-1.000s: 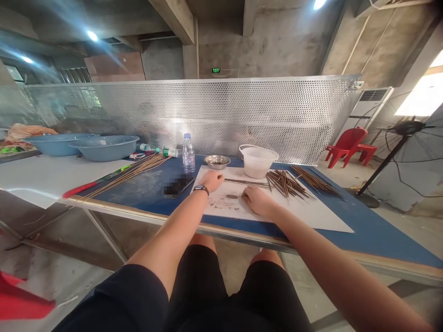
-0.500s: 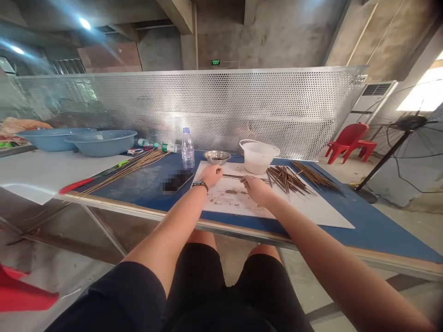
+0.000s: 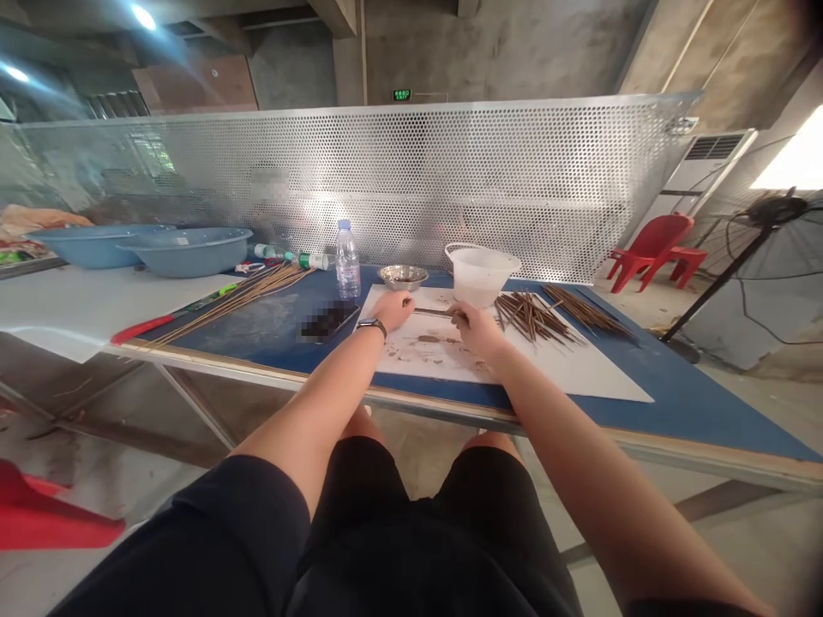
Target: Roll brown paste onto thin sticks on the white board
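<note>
A thin brown stick (image 3: 432, 312) stretches between my two hands, just over a white board (image 3: 579, 368) marked with brown smears and crumbs. My left hand (image 3: 393, 311), below a dark wristwatch, is closed on the stick's left end. Pinched near its right part are the fingers of my right hand (image 3: 474, 327); the exact grip is partly hidden. Behind my left hand stands a shiny metal bowl (image 3: 403, 276) with something dark inside. A translucent white bucket (image 3: 483, 278) is behind my right hand. Right of it, a loose pile of brown sticks (image 3: 537, 317) lies on the board.
More brown sticks (image 3: 588, 310) lie on the blue tabletop (image 3: 681, 390) at right. Leftward are a phone (image 3: 331, 320), a water bottle (image 3: 348, 261), long thin canes (image 3: 257, 296) and blue basins (image 3: 186, 255). A perforated metal screen (image 3: 411, 184) closes off the back.
The whole view has shifted, with the table appearing higher. My right hand has moved slightly away from me; both hands stay at the stick.
</note>
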A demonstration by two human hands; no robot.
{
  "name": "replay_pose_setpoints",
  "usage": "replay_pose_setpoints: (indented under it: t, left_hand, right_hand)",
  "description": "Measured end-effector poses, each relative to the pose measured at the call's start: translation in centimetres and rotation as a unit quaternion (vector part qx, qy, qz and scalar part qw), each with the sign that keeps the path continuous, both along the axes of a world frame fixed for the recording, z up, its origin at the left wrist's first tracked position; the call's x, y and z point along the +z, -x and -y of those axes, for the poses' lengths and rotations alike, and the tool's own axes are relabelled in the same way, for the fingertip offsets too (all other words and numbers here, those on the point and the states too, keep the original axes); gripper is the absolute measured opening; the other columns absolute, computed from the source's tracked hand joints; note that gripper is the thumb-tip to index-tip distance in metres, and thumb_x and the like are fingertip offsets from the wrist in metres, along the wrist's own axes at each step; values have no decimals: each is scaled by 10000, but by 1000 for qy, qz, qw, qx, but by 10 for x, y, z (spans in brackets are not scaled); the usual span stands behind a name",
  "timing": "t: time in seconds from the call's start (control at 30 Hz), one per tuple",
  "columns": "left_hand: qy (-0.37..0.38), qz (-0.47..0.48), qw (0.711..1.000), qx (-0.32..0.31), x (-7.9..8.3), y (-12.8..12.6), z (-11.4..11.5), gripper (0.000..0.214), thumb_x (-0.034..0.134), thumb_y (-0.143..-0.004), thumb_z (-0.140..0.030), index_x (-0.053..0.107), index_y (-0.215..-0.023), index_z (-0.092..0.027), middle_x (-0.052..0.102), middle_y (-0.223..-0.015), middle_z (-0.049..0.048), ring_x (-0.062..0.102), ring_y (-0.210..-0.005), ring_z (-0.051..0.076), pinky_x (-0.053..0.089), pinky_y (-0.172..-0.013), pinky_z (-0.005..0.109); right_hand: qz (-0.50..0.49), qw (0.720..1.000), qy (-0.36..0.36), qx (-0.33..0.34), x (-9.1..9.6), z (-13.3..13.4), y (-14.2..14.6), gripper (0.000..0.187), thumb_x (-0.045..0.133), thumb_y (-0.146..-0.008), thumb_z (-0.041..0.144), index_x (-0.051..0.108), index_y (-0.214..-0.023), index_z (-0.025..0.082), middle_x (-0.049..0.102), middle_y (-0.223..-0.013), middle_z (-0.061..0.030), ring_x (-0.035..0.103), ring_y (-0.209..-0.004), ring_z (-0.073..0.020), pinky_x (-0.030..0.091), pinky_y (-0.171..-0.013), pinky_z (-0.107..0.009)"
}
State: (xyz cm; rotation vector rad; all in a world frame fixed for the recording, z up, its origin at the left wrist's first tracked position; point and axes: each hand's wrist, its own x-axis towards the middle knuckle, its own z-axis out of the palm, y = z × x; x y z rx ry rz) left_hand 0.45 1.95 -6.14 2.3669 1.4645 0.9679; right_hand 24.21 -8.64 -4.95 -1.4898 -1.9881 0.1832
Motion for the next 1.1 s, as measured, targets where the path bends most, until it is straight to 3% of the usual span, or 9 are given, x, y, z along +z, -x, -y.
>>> replay_pose_setpoints:
  t: [0.2, 0.43, 0.57, 0.67, 0.77, 0.87, 0.93, 1.0, 1.1]
  left_hand:
    - [-5, -10, 1000, 3, 4, -1, 2, 368, 579, -1037, -289, 413, -711, -255, 540, -661, 30, 483, -644, 215, 271, -634, 381]
    - [-19, 2, 1000, -3, 5, -1, 0, 367, 586, -1024, -254, 402, -706, -251, 524, -668, 22, 469, -652, 203, 285, -647, 376]
    - [-19, 9, 1000, 2, 4, -1, -1, 376, 585, -1020, -253, 391, -698, -252, 494, -647, 14, 463, -647, 202, 278, -643, 377]
    - [-19, 14, 1000, 7, 3, 0, -2, 376, 584, -1022, -262, 387, -702, -252, 473, -639, 7, 458, -640, 198, 274, -642, 373]
    - [-21, 18, 1000, 7, 2, 0, -4, 379, 589, -1020, -264, 380, -705, -251, 447, -632, 1, 455, -642, 194, 277, -646, 367]
    - [-25, 24, 999, 5, 2, 0, -4, 378, 589, -1016, -261, 386, -698, -247, 456, -631, 5, 456, -650, 194, 274, -648, 368]
    - [-27, 29, 999, 3, 2, 0, -4, 369, 586, -1016, -264, 405, -694, -243, 485, -641, 12, 463, -653, 193, 272, -648, 371]
    - [-30, 35, 999, 2, 2, 0, -4, 365, 581, -1015, -269, 415, -691, -241, 502, -648, 15, 463, -652, 191, 269, -648, 373]
    - [-35, 41, 999, 3, 1, 0, -5, 373, 577, -1009, -269, 397, -683, -242, 480, -639, 8, 450, -650, 186, 264, -647, 370]
  right_hand:
    - [-47, 998, -24, -16, -3, -8, -4, 372, 410, -1000, 206, 747, -1152, 160, 794, -1151, -197, 699, -995, -325, 567, -929, -448]
    - [-84, 995, -34, -35, -5, -8, -7, 358, 373, -1071, 275, 688, -1217, 189, 752, -913, -111, 651, -787, -265, 552, -782, -388]
    - [-93, 995, -30, -30, -2, -5, -6, 314, 469, -1060, 293, 715, -1218, 179, 774, -888, -98, 672, -783, -247, 563, -789, -374]
    - [-90, 995, -18, -24, 0, -5, -3, 218, 587, -987, 238, 778, -1083, 196, 811, -923, -95, 711, -854, -249, 575, -831, -370]
    - [-86, 996, 2, -35, 1, -6, -1, 155, 645, -973, 245, 778, -905, 205, 804, -861, -81, 697, -765, -229, 571, -763, -352]
    - [-79, 995, 16, -62, 1, -6, -1, 328, 662, -1033, 368, 716, -752, 207, 722, -693, -58, 623, -618, -198, 545, -689, -346]
    - [-38, 996, 12, -77, 2, -6, -1, 451, 641, -1069, 460, 697, -700, 207, 679, -631, -63, 624, -625, -214, 544, -697, -358]
    - [22, 997, 5, -74, 3, -5, 3, 453, 579, -1109, 434, 759, -786, 172, 726, -696, -102, 684, -717, -249, 558, -749, -374]
    - [73, 997, -3, -27, 4, -3, 16, 352, 485, -1116, 200, 792, -1246, 89, 833, -1117, -184, 769, -1044, -286, 567, -941, -390]
